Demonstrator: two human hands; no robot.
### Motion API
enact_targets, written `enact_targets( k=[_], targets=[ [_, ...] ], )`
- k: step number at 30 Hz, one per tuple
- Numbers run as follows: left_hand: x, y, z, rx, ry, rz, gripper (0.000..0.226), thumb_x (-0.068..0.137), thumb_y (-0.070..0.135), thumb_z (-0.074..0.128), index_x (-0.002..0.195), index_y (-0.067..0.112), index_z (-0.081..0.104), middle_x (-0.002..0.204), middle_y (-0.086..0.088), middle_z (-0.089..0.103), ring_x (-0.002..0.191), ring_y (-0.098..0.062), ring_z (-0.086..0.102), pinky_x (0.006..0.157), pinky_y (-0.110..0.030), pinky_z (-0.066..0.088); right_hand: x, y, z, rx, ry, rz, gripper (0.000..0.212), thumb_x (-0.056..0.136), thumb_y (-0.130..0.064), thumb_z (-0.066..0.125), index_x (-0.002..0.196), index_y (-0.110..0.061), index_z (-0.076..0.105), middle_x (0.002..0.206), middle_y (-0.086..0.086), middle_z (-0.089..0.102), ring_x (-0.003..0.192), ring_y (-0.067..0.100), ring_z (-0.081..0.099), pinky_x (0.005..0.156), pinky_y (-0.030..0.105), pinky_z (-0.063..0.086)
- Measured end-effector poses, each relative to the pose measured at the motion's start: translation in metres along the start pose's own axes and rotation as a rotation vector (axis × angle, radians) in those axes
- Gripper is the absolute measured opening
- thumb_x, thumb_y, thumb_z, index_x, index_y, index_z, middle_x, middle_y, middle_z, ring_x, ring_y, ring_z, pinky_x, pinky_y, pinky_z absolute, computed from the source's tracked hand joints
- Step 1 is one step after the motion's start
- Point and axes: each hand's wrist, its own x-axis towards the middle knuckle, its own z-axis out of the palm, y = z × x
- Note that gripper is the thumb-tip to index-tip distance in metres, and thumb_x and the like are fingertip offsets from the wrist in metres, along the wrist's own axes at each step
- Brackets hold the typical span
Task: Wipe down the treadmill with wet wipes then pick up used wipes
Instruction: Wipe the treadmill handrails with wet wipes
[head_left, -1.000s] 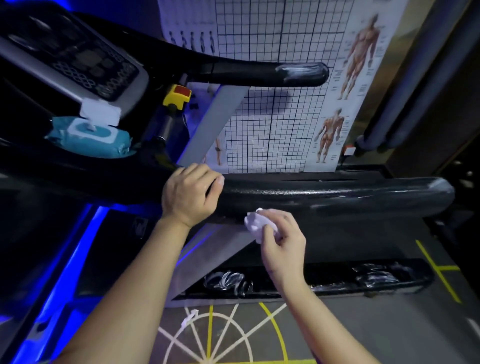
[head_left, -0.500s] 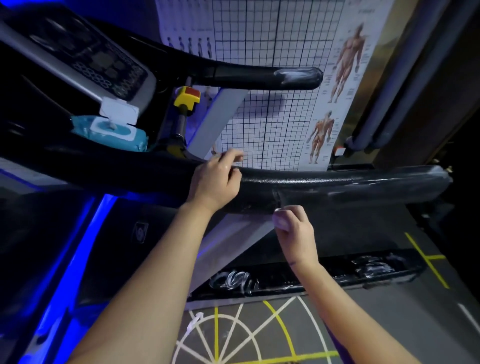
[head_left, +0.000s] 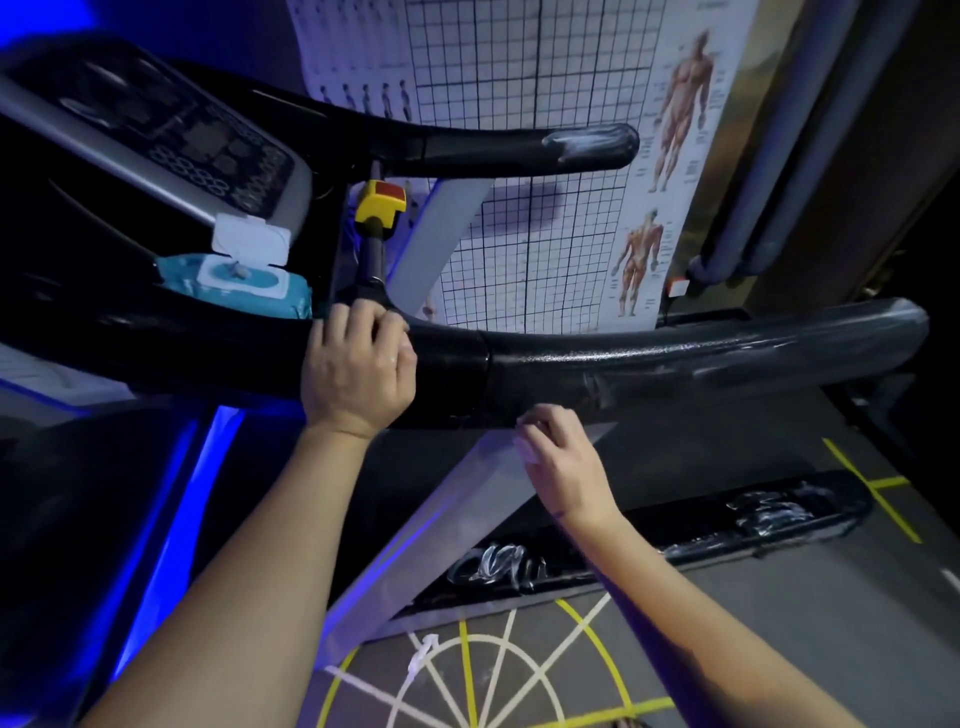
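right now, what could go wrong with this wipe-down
1. The wipe is bunched small in the right hand under the handrail, so it may slip out or clean only a narrow strip.
2. The wipes pack sits with its lid open, just beside the left hand that grips the handrail; a nudge could knock it off, and the wipes could dry out.

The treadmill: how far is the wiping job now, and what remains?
Done, it seems: wet streaks shine on the near black padded handrail and the far handrail's tip. In hand: the right hand holds a crumpled white wipe at the near rail's lower edge; the left hand grips it. Left: probably the grey console, then collecting wipes.
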Motion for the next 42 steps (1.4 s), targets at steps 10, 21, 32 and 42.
enact_targets(
  k=[10, 21, 32, 42],
  targets=[
    [-0.004, -0.001, 0.003, 0.02, 0.054, 0.032, 0.014, 0.095, 0.019, 0.054, 0.093, 0.009, 0.064, 0.096, -0.016, 0.06, 0.082, -0.036, 0.052, 0.069, -0.047, 0.037, -0.006, -0.003, -0.042, 0.211, 0.354, 0.259, 0.024, 0.08, 0.009, 0.075, 0.1, -0.003, 0.071, 0.108, 0.008, 0.059, 0.096, 0.008, 0.059, 0.087, 0.016, 0.047],
    [-0.004, 0.001, 0.004, 0.019, 0.05, 0.011, 0.017, 0.093, 0.02, 0.051, 0.094, 0.008, 0.063, 0.098, -0.018, 0.06, 0.084, -0.037, 0.051, 0.069, -0.047, 0.037, -0.035, 0.026, -0.054, -0.001, 0.094, 0.507, 0.013, 0.081, -0.004, 0.072, 0.089, -0.013, 0.069, 0.088, 0.002, 0.061, 0.084, 0.029, 0.063, 0.065, 0.039, 0.052],
    [-0.005, 0.001, 0.004, 0.02, 0.059, -0.002, 0.015, 0.093, 0.019, 0.052, 0.094, 0.009, 0.063, 0.098, -0.016, 0.059, 0.085, -0.036, 0.049, 0.07, -0.046, 0.036, 0.018, -0.007, -0.1, 0.83, 0.042, 0.771, 0.018, 0.099, -0.013, 0.059, 0.1, -0.012, 0.077, 0.075, 0.004, 0.07, 0.059, 0.018, 0.056, 0.051, 0.027, 0.045],
    [-0.006, 0.0, 0.007, 0.018, 0.096, 0.002, 0.014, 0.093, 0.017, 0.052, 0.094, 0.009, 0.063, 0.098, -0.017, 0.06, 0.083, -0.036, 0.05, 0.069, -0.046, 0.034, 0.019, -0.001, -0.085, 0.995, 0.511, 1.035, 0.007, 0.097, -0.012, 0.062, 0.1, -0.006, 0.062, 0.103, 0.015, 0.07, 0.074, 0.018, 0.072, 0.077, 0.041, 0.06]
  ],
)
